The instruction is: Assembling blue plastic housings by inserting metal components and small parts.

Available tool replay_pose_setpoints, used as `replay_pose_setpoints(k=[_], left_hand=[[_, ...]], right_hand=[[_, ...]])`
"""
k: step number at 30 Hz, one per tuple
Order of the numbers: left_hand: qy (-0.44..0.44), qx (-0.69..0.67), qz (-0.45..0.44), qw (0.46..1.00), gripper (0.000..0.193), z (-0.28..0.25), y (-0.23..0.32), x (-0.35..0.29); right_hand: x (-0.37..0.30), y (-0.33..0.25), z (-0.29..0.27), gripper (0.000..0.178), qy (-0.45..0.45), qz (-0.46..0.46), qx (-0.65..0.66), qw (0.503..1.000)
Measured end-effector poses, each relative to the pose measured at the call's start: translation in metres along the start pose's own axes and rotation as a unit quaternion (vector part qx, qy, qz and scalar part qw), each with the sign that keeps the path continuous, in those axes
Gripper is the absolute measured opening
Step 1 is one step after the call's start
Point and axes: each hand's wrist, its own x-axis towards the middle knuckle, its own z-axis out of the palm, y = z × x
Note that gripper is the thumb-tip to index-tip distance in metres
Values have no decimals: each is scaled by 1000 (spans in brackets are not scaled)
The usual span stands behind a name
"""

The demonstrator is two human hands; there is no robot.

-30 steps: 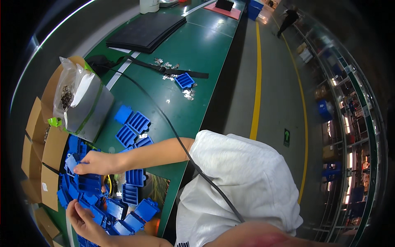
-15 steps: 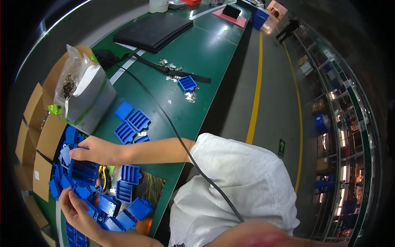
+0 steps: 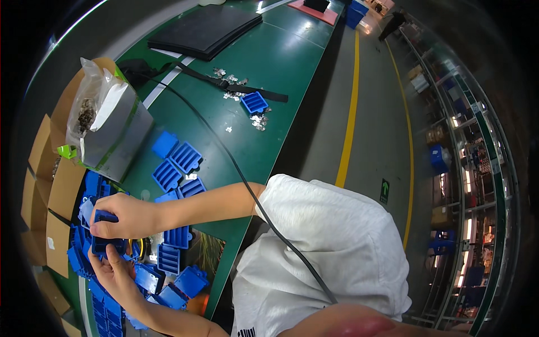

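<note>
My right hand [image 3: 132, 216] grips a blue plastic compartment tray [image 3: 105, 244] from above, thumb along its near side. The fingers of my left hand [image 3: 117, 274] are closed on the tray's lower edge. Its inside is mostly hidden by my fingers. Below and around both hands lie many blue pieces in a pile, among them a slotted blue tray [image 3: 169, 259] and a flat-faced blue piece [image 3: 191, 281]. Beside the held tray, partly covered, is a yellow-handled tool [image 3: 144, 247].
Open cardboard boxes [image 3: 63, 188] line the left edge. A white carton [image 3: 120, 126] with a plastic bag of small metal parts stands behind. Farther off lie black sheets [image 3: 205, 31], a strap [image 3: 264, 94], and a blue tray [image 3: 255, 102] among metal pieces. A black cable [image 3: 236, 168] crosses my right arm.
My left hand has moved up from below the tray, and its fingers now meet the tray's lower edge. My right hand has turned and shifted slightly down with the tray. The view has shifted slightly.
</note>
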Motion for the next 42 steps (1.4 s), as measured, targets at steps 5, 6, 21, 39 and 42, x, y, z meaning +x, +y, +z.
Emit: replay_pose_setpoints(k=[5, 6, 21, 39, 42], left_hand=[[1, -5, -4, 1000, 24, -3, -2, -1], [-7, -13, -8, 1000, 24, -4, -5, 1], [2, -4, -33, 999, 29, -5, -8, 2], [2, -19, -20, 1000, 26, 5, 1, -8], [13, -18, -7, 1000, 27, 4, 0, -9]], right_hand=[[2, 5, 0, 36, -24, 1, -16, 1000], [3, 7, -2, 37, -36, 12, -10, 999], [6, -2, -6, 34, -60, 74, -9, 995], [11, 31, -10, 68, -58, -14, -54, 997], [11, 27, -8, 74, -56, -32, -77, 995]])
